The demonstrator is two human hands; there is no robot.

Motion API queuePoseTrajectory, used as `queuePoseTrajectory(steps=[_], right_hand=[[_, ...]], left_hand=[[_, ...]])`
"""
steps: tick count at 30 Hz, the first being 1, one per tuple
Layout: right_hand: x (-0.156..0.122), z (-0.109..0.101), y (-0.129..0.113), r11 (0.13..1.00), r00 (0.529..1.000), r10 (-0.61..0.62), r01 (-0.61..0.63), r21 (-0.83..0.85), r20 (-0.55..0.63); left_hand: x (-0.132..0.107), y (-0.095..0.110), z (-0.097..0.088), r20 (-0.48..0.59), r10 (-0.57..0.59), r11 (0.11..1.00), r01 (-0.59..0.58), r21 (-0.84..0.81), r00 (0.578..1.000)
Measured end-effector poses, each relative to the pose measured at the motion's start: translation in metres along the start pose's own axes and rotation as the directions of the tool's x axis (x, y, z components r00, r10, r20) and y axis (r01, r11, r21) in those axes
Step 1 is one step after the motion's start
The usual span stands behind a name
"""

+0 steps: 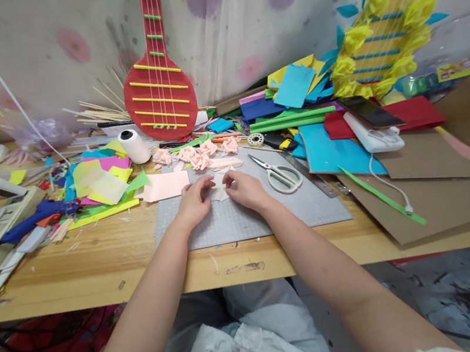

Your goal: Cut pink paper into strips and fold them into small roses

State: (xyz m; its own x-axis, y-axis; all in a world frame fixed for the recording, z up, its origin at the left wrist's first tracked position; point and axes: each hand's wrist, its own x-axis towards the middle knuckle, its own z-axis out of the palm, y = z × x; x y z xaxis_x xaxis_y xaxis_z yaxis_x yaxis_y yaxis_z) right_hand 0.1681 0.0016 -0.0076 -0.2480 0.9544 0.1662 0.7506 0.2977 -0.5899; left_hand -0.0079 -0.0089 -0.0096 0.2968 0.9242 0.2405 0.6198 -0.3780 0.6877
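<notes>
Right in the middle of it, both hands meet over the grey mat [243,226], and there between them sits the paper [219,191], a small pale piece near the mat's far half. The left hand [195,202] comes in with fingers curled at one edge; the right hand [246,188] mirrors it at the other, fingertips bent inward. Whether either one truly pinches the paper, I can't tell from here: the fingers hide the contact. Just beyond, a cluster of pink flowers [200,161] lies along the mat's far edge, and a pink sheet [167,185] lies flat just beside the left hand, partly over the mat. Over to the right hand's side, the scissors [284,179] rest on the mat, blades slightly parted, handles towards the person. Further left on the table [108,273], a white spool [134,147] stands behind a heap of coloured scraps [104,179], with a blue glue gun [40,218] out beyond them. At the back, a red paper lute [161,101] leans upright against the curtain [77,22], and away to the right stands a yellow one [379,46] ringed with yellow blooms. Brown cardboard [439,200] fills the right end, a phone [370,111] near it.
</notes>
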Motion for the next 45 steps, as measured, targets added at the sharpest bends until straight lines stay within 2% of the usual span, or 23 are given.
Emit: queuePoseTrajectory(steps=[5, 8, 11, 24, 29, 33, 37, 45], right_hand=[[-0.004, -0.003, -0.009, 0.998, 0.999, -0.036, 0.036, -0.042, -0.011], [-0.007, -0.001, -0.016, 0.991, 0.992, -0.118, 0.12, -0.058, 0.045], [-0.009, 0.003, -0.021, 0.978, 0.98, -0.173, 0.183, -0.099, 0.102], [-0.008, 0.009, -0.024, 0.987, 0.994, -0.071, 0.081, -0.141, 0.08], [-0.007, 0.013, -0.028, 0.981, 0.998, -0.048, 0.054, -0.186, 0.039], [-0.005, 0.013, -0.021, 0.996, 0.999, 0.008, -0.005, -0.087, 0.033], [0.001, 0.011, -0.01, 0.993, 0.997, 0.066, -0.071, 0.098, 0.05], [0.005, 0.006, -0.001, 0.969, 0.994, 0.06, -0.081, 0.233, 0.096]], left_hand=[[0.0, -0.003, 0.002, -0.007, 0.016, 0.996, -0.017, -0.093, 1.0], [0.001, -0.006, 0.005, -0.005, 0.001, 0.982, -0.002, -0.188, 1.0], [0.001, -0.008, 0.006, -0.007, -0.006, 0.978, 0.005, -0.21, 1.0], [0.0, -0.003, 0.006, -0.003, -0.049, 0.954, 0.046, -0.298, 0.999], [0.001, -0.003, 0.007, -0.087, -0.077, 0.957, 0.049, -0.287, 0.993], [0.002, -0.004, 0.006, -0.11, -0.02, 0.982, -0.001, -0.189, 0.994], [0.006, -0.003, 0.005, -0.004, 0.109, 0.993, -0.109, -0.033, 0.994], [0.022, -0.002, 0.016, -0.005, 0.076, 0.997, -0.076, 0.017, 0.997]])
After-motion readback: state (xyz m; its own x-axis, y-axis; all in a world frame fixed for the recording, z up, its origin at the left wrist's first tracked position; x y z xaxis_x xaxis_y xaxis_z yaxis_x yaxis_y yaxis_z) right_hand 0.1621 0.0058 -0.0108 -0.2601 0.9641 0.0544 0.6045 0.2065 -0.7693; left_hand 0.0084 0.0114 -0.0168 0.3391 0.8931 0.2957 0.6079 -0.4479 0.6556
